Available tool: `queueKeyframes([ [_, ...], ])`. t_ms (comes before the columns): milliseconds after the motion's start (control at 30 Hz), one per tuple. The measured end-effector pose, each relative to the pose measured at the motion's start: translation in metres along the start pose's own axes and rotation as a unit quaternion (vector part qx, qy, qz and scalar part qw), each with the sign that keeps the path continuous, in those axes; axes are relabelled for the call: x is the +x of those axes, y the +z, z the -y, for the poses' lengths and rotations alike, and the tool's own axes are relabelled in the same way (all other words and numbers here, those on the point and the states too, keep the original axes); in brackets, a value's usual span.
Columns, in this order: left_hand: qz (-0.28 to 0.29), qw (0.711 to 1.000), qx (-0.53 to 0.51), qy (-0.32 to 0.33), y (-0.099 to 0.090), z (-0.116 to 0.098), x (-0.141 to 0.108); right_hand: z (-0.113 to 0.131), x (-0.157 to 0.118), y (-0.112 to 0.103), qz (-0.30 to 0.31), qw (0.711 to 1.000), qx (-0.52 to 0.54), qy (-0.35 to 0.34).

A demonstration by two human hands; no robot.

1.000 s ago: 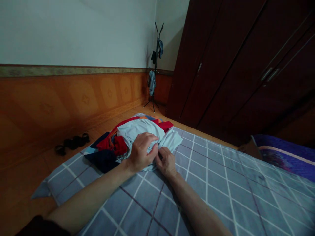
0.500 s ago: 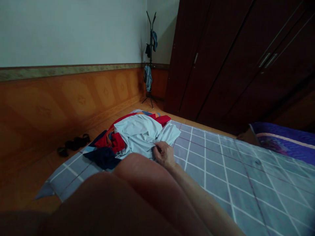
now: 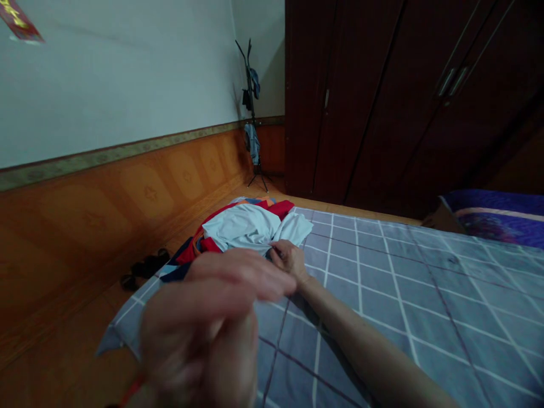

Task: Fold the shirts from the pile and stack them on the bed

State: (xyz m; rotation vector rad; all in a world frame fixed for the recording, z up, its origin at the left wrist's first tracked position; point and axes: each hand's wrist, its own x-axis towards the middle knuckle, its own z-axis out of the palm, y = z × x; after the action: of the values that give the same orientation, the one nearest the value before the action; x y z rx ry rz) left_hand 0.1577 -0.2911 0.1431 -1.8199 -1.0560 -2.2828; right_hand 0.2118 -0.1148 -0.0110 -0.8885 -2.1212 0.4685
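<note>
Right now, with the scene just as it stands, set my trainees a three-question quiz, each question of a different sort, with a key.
1. Which touches the white cloth?
A) the left hand
B) the right hand
C) neither
2. True or false: in the picture, the coat rack stands left of the wardrobe.
3. Fill in: the left hand looks ____ (sharp or blurred).

Key: 1 B; 2 true; 3 blurred.

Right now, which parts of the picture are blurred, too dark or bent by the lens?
In the head view, the near left hand is badly blurred; the right hand, at the white cloth, looks clearer; the wardrobe is very dark, so its surface detail is hard to read; the wide lens seems to stretch the edges.
</note>
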Motion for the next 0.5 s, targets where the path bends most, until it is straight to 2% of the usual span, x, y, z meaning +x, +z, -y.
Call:
queueKeyframes([
  [67,-0.033,0.999,0.000,0.001,0.009,0.036,0.010,0.002,0.004,-0.002,-0.011,1.000,0.001,0.007],
  [200,-0.006,0.986,0.080,-0.147,0.007,0.116,-0.003,-0.002,0.009,-0.004,-0.013,1.000,0.001,0.019],
  [267,0.012,0.974,0.129,-0.184,0.000,0.146,-0.017,-0.007,0.010,-0.006,-0.006,1.000,0.001,0.022],
  [367,0.051,0.962,0.204,-0.175,-0.010,0.170,-0.032,-0.011,0.013,-0.010,0.000,1.000,0.009,0.027],
  [500,0.118,0.944,0.281,-0.125,-0.016,0.182,-0.043,0.001,0.022,-0.025,-0.013,0.998,0.034,0.044],
])
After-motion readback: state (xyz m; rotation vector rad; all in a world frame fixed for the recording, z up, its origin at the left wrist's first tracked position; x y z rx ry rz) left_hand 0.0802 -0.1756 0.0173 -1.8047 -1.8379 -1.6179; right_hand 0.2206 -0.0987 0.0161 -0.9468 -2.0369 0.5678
